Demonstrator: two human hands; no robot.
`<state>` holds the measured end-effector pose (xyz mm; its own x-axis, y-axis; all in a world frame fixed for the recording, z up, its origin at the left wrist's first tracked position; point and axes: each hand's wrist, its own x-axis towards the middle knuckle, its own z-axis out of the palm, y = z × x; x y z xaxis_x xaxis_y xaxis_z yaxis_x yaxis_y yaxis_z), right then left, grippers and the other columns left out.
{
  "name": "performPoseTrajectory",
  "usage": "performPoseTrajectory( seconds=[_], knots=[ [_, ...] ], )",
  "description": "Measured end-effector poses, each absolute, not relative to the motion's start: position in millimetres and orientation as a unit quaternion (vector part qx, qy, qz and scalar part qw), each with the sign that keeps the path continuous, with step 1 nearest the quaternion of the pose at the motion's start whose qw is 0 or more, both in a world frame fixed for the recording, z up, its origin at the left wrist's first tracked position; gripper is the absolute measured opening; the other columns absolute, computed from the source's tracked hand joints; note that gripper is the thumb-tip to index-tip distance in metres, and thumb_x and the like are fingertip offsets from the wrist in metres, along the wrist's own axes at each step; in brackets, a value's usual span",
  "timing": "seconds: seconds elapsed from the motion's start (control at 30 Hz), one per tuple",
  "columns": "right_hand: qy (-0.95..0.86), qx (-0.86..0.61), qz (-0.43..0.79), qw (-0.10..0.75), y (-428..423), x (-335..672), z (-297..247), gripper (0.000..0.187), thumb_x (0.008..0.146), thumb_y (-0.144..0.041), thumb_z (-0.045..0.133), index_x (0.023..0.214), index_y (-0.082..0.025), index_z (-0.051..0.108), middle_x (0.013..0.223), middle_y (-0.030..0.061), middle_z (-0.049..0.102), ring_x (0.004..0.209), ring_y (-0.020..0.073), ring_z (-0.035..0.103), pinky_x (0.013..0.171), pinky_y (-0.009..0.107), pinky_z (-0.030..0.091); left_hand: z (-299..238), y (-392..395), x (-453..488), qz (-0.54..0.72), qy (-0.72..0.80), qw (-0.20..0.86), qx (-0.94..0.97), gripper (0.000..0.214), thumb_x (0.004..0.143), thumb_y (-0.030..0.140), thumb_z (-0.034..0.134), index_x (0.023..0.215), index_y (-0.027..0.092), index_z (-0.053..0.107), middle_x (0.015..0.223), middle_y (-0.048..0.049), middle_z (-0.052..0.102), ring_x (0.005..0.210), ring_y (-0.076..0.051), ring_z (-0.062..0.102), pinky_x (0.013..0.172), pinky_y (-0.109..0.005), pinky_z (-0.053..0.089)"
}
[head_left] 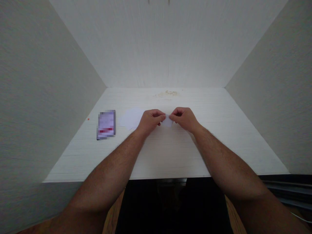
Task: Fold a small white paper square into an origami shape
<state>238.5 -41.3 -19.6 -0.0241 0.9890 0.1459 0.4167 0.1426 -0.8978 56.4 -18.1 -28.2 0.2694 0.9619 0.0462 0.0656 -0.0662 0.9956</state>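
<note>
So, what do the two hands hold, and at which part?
A small white paper piece, pinched between left hand and right hand, each at one side edge.

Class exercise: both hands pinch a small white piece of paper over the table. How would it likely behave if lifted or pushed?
The small white paper, pinched between the left hand and right hand, looks thin, so probably floppy and very light. Lying flat on the table, it would likely slide, not roll.
</note>
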Motion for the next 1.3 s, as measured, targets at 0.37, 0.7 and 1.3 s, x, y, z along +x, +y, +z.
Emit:
performPoseTrajectory(
  seconds=[0.37,0.7,1.3],
  knots=[
    [-0.634,-0.568,0.335,0.404,-42,237,-20,0.025,0.074,-0.04,0.069,0.065,-0.018,0.062,0.056,-0.0006,0.06,0.052,0.0105,0.05,0.05,0.025,0.035,-27,-19,59,0.449,0.465,0.486,0.588,0.015,0.069,0.03,0.071,0.067,0.016,0.067,0.059,0.0006,0.062,0.052,-0.009,0.05,0.051,-0.024,0.039],
    [-0.576,-0.524,0.387,0.494,-41,228,-25,0.029,0.067,-0.039,0.075,0.084,-0.019,0.062,0.066,-0.0012,0.064,0.056,0.0109,0.053,0.051,0.025,0.04,-32,-22,63,0.507,0.437,0.491,0.557,0.017,0.072,0.033,0.07,0.072,0.017,0.067,0.062,0.0011,0.063,0.058,-0.01,0.054,0.058,-0.024,0.044],
    [-0.544,-0.536,0.4,0.506,-43,227,-19,0.027,0.064,-0.042,0.076,0.067,-0.02,0.061,0.058,-0.0028,0.057,0.049,0.0083,0.043,0.047,0.025,0.034,-32,-23,65,0.536,0.45,0.48,0.529,0.018,0.072,0.034,0.07,0.073,0.017,0.067,0.066,0.0009,0.063,0.061,-0.011,0.054,0.06,-0.025,0.045]
  ],
)
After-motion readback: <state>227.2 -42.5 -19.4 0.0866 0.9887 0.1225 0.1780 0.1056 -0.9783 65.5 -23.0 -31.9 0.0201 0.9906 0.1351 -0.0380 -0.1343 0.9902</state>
